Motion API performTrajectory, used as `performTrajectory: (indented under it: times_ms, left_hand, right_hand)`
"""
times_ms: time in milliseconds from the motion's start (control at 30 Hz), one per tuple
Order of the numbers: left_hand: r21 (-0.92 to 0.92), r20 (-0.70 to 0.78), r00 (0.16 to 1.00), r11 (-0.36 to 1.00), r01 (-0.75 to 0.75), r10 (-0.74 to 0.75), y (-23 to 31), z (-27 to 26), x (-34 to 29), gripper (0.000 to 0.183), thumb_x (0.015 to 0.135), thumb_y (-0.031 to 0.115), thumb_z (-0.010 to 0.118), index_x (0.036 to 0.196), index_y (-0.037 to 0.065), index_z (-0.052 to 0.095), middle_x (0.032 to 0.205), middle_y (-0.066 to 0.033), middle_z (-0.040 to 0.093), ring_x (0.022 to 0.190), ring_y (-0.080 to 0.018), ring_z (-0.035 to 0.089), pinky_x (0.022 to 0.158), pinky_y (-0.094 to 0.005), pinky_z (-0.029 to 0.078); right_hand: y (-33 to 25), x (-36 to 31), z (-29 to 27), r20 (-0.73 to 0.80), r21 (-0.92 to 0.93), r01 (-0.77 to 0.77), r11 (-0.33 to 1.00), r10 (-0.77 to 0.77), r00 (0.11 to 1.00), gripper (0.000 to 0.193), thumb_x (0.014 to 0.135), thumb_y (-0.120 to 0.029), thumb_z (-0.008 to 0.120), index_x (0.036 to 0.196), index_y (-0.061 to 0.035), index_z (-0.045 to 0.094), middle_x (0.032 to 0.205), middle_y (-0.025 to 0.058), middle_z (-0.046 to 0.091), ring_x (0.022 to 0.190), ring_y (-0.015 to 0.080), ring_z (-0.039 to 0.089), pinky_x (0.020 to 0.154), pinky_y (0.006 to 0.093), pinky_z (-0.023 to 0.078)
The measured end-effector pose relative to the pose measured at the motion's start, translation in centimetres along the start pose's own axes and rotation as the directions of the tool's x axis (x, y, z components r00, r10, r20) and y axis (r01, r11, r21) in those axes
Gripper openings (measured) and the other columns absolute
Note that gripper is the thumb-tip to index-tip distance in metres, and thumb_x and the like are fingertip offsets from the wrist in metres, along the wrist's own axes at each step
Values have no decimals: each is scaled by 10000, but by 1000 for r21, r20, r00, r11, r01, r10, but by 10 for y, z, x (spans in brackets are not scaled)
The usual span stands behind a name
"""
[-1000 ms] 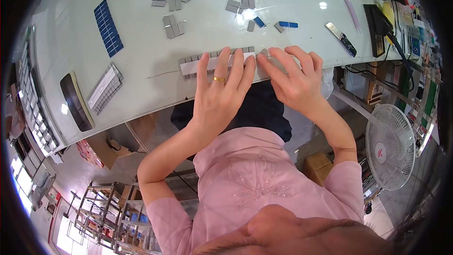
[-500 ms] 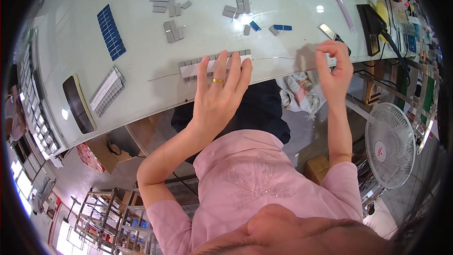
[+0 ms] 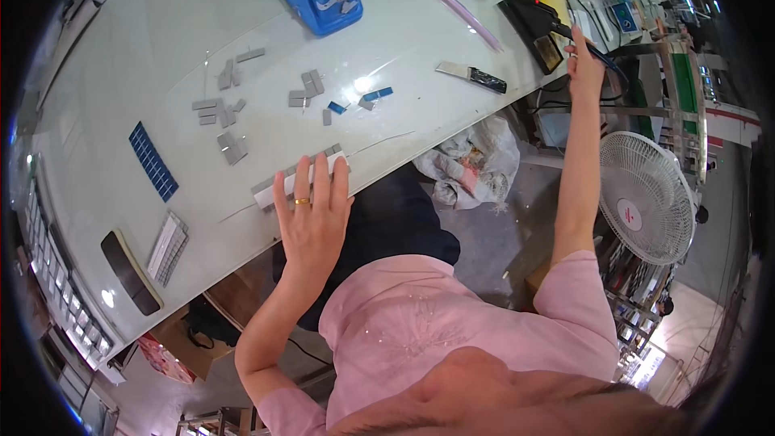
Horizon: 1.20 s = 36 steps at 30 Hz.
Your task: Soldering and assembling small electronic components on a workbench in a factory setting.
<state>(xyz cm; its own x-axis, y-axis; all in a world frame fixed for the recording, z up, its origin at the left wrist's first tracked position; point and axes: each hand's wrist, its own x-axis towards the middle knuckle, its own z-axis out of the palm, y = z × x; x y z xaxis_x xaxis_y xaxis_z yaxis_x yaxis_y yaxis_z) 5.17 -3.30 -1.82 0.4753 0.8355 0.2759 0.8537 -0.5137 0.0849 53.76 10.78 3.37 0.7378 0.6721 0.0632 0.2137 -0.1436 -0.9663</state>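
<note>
The left hand (image 3: 313,210) lies flat, fingers spread, pressing a strip (image 3: 300,180) of grey pieces at the counter (image 3: 121,73) edge, long axis left to right. The right hand (image 3: 583,55) reaches far right, pinching a dark tool (image 3: 593,47) (grip partly hidden), well apart from the strip.

I sat at a glossy white worktable (image 3: 121,48) under bright overhead light, a white fan (image 3: 646,198) on the grey floor (image 3: 492,234).
</note>
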Motion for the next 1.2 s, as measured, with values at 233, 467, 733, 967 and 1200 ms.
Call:
performTrajectory:
  times_ms: [233,467,733,967,1200]
  left_hand:
    - [-41,43,998,998,43,-41,2,-7,6,640,760,249,815,1341,114,582,1354,-95,532,1280,-292,494,1092,-568,348]
    - [45,12,1000,999,6,-7,-2,-3,5,409,842,143,669,1246,98,622,1266,-90,589,1232,-287,525,1051,-547,406]
    - [51,51,999,999,10,-13,1,-1,6,641,731,266,818,1315,122,598,1323,-81,555,1256,-276,515,1078,-561,366]
    - [66,49,999,998,14,-18,1,-4,7,619,722,262,814,1293,128,614,1306,-71,580,1239,-268,543,1085,-550,371]
    - [56,53,998,998,25,-28,2,-5,8,604,721,261,808,1281,129,621,1300,-67,587,1233,-261,556,1089,-549,370]
  right_hand:
    - [-15,-14,-33,-206,-151,289,945,-316,926,224,825,-207,833,861,-40,688,699,-24,587,601,57,506,544,215,398]
    - [-37,-221,4,529,-138,689,711,-535,658,204,795,-65,773,918,-79,610,828,33,607,713,113,572,635,247,471]
    - [-35,-279,50,761,155,646,747,-507,405,223,777,17,763,932,-21,607,639,97,597,498,183,555,483,278,418]
    - [-38,-280,65,741,206,679,705,-565,363,261,714,13,813,912,-19,645,627,84,581,475,229,549,440,307,396]
    - [-41,-278,68,761,185,681,709,-542,358,245,719,4,808,902,-29,648,626,79,575,473,222,544,440,302,392]
